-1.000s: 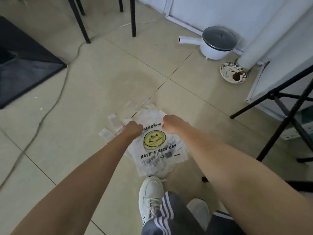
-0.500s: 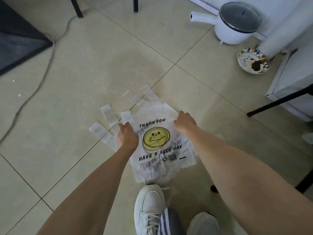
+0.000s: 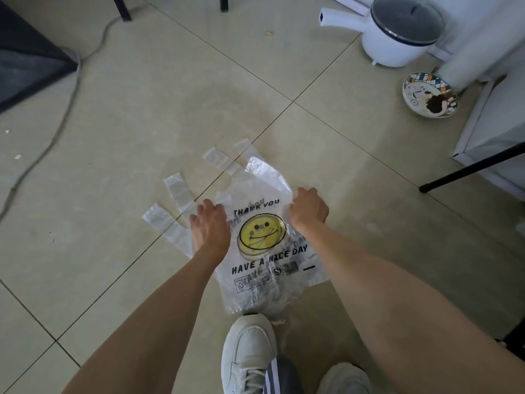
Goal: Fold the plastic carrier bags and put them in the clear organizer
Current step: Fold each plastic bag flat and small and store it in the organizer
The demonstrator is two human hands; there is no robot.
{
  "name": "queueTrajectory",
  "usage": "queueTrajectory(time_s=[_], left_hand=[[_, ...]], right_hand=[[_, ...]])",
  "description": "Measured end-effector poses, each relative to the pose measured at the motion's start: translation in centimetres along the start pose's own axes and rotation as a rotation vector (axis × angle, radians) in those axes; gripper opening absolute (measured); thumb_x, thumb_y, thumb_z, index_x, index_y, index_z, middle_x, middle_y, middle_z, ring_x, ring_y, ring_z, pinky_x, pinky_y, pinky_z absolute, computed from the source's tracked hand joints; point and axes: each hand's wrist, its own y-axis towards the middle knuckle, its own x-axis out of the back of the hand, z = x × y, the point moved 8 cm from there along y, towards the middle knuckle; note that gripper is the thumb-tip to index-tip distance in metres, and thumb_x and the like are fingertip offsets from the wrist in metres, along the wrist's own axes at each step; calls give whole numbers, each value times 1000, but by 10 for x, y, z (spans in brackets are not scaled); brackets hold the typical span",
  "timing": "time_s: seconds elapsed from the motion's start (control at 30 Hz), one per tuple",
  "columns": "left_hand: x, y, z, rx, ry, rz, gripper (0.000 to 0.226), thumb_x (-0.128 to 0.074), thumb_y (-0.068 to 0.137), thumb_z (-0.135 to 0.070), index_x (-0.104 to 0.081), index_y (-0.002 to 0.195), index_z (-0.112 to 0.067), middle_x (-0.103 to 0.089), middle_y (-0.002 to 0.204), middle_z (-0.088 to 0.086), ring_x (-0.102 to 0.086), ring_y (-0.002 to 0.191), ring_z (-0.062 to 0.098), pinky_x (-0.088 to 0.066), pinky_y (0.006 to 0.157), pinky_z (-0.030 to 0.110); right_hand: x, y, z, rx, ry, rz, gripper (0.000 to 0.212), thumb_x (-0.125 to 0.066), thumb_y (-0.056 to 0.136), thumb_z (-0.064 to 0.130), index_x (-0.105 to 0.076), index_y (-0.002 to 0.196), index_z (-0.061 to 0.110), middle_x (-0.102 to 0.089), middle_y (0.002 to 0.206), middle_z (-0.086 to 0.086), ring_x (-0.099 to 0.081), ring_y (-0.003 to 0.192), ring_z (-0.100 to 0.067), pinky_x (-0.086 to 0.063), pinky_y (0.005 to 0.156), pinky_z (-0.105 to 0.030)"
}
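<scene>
Thin crinkled plastic on smooth matt floor tiles

The clear, filmy plastic carrier bag with a yellow smiley print (image 3: 264, 237) looks glossy and wrinkled — its black lettering and the tile joints show through the film. Under it, the pale beige floor tiles (image 3: 142, 109) are smooth with a dull sheen. Far beyond the bag to the right stands a white, glossy enamel-looking pot with a dark glass-like lid (image 3: 397, 32); next to that pot lies a glazed, patterned ceramic bowl (image 3: 429, 95). Just below the bag, a white shoe (image 3: 247, 351) shows woven mesh — matt cloth.
</scene>
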Motion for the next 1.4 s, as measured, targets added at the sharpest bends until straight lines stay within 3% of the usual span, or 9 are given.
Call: queueTrajectory(time_s=[0.23, 0.43, 0.63, 0.73, 0.87, 1.07, 1.23, 1.33, 1.4], left_hand=[[15, 3, -1, -34, -253, -25, 16, -62, 84, -12, -56, 95, -2, -45, 126, 15, -50, 107, 30, -46, 84, 39], [63, -7, -19, -35, -537, -44, 11, -54, 82, 0, -46, 78, -8, -54, 86, 9, -51, 70, 22, -40, 56, 32], [143, -43, -42, -190, -513, -239, 17, -60, 80, 2, -48, 75, -10, -50, 83, 4, -50, 69, 21, -47, 57, 39], [190, -59, -44, -189, -451, -331, 22, -68, 75, -1, -50, 71, -12, -47, 86, 4, -47, 73, 20, -46, 63, 38], [247, -76, -56, -179, -498, -347, 26, -70, 78, -7, -46, 72, -16, -47, 85, 2, -50, 69, 22, -48, 62, 40], [322, -119, -108, -335, -638, -339, 26, -57, 83, -2, -42, 103, -9, -49, 74, 2, -51, 64, 23, -35, 51, 29], [368, -138, -132, -210, -877, -166, 67, -57, 81, -6, -28, 142, -10, -49, 84, -1, -51, 76, 18, -46, 69, 32], [390, -153, -145, -101, -1141, -28, 11, -59, 82, -2, -58, 94, -3, -51, 77, 2, -52, 76, 24, -52, 67, 35], [405, -164, -155, -117, -1180, -13, 14, -62, 85, -5, -53, 74, -8, -49, 71, 3, -49, 69, 22, -50, 62, 29]], right_hand=[[26, -4, -2, -21, 169, 4, 18, -53, 91, 5, -61, 107, 7, -62, 109, -12, -63, 95, -30, -49, 72, -31], [63, -31, 1, -85, 446, 53, 27, -59, 82, 4, -57, 109, 7, -67, 105, -10, -64, 96, -27, -51, 74, -33], [120, -83, 0, -53, 469, 42, 40, -56, 90, 16, -55, 127, 1, -60, 127, -12, -60, 112, -27, -49, 84, -31], [153, -112, -2, -44, 544, 9, 55, -58, 91, 40, -51, 133, 5, -53, 135, -11, -57, 116, -26, -42, 81, -26], [205, -145, -5, -35, 573, -74, 47, -50, 91, 54, -59, 102, 9, -60, 110, -12, -56, 80, -23, -32, 53, -24], [288, -195, -16, -9, 632, -186, 26, -64, 86, 26, -60, 92, 1, -57, 82, -6, -55, 78, -24, -41, 56, -30], [354, -234, -36, 38, 684, -275, 31, -69, 81, 25, -65, 89, -5, -58, 77, -11, -55, 72, -27, -38, 60, -30], [395, -263, -51, 91, 743, -373, 26, -69, 84, 26, -55, 71, 9, -58, 77, -9, -54, 76, -27, -40, 64, -34], [420, -286, -64, 133, 778, -442, 23, -68, 85, 26, -58, 78, 6, -60, 79, -9, -55, 78, -27, -39, 65, -35]])
